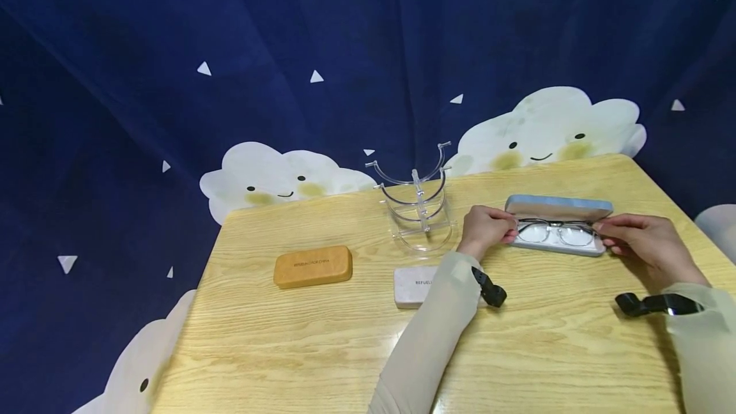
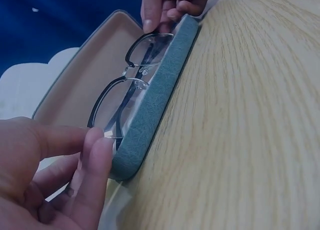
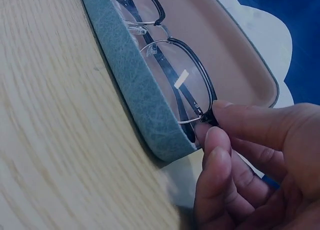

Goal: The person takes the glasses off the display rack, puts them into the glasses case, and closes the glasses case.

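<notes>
A blue-green glasses case (image 1: 559,200) lies open on the table, its lid raised at the back, with a pinkish lining. Eyeglasses (image 1: 533,233) with a dark upper rim and thin metal lower rims sit in it, lenses toward me, temples folded behind them. At one end of the frame, the thumb and fingers of my left hand (image 1: 485,229) pinch the corner. My right hand (image 1: 655,245) pinches the opposite corner, its thumb against the dark hinge (image 3: 209,119). Both pairs of fingertips are right at the ends of the case's front wall (image 2: 155,100).
Left of the hands stands a clear tiered glasses stand (image 1: 421,203). A pale case (image 1: 409,286) is partly hidden behind my left forearm. Farther left lies an orange case (image 1: 313,267). The wooden table (image 1: 276,350) meets a dark blue curtain (image 1: 345,18) at the back.
</notes>
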{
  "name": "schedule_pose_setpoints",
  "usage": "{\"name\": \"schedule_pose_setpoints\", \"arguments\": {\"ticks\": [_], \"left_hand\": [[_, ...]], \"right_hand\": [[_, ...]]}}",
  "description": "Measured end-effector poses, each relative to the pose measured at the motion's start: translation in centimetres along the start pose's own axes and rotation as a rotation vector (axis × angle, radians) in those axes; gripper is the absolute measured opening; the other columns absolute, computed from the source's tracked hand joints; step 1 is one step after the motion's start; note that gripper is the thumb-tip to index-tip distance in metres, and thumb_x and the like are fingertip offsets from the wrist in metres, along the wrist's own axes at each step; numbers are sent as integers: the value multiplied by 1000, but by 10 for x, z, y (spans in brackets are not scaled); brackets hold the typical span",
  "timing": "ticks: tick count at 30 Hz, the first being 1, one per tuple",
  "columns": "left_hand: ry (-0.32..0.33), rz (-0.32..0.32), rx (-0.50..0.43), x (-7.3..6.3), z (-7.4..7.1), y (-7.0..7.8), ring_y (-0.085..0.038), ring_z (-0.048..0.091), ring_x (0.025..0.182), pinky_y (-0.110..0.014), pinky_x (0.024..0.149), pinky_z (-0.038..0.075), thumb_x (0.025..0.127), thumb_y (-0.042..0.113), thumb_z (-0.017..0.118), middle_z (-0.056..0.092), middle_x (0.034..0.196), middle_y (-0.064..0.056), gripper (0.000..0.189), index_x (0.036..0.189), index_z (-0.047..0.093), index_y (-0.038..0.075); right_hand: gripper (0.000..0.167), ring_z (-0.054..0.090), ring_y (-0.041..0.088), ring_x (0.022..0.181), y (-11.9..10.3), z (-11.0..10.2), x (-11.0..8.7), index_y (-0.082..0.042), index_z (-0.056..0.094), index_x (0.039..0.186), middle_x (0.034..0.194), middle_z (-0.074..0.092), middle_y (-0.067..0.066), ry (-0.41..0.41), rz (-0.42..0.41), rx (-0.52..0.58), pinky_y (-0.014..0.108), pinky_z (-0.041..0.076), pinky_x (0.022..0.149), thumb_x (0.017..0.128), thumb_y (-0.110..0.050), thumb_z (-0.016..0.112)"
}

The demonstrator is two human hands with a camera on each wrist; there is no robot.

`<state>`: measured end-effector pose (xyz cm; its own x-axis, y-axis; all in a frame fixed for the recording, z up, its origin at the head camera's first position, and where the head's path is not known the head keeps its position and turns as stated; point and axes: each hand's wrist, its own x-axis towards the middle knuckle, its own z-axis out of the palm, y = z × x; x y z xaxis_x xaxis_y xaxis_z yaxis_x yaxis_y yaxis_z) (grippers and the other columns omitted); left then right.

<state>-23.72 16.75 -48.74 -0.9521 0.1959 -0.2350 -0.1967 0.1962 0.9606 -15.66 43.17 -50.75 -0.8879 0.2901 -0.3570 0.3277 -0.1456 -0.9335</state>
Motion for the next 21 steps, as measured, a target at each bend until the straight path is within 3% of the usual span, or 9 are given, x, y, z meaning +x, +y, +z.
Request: {"name": "schedule_pose_setpoints", "arguments": {"ticks": [8, 14, 21], "left_hand": [[-8, -31, 12, -2, -2, -2, -8, 58, 47, -24, 56, 62, 86, 1, 80, 63, 55, 0, 6, 83, 83, 6], [-8, -16, 30, -3, -5, -2, -11, 60, 48, -26, 57, 62, 88, 5, 78, 63, 55, 0, 6, 84, 82, 8], [31, 27, 82, 1, -5, 0, -21, 67, 52, -24, 51, 53, 92, 13, 74, 72, 63, -6, 8, 86, 72, 18]], "right_hand": [[21, 60, 4, 63, 0, 1, 0, -29, 76, 78, 76, 67, -13, 8, 53, -159, 21, 54, 55, 96, -16, 76], [22, 60, 2, 64, 0, 3, 2, -33, 71, 80, 76, 65, -17, 8, 6, -323, 22, 56, 56, 100, -23, 71], [26, 61, 4, 65, -5, 0, 2, -30, 68, 84, 76, 65, -16, -33, -21, -296, 22, 57, 56, 106, -22, 59]]}}
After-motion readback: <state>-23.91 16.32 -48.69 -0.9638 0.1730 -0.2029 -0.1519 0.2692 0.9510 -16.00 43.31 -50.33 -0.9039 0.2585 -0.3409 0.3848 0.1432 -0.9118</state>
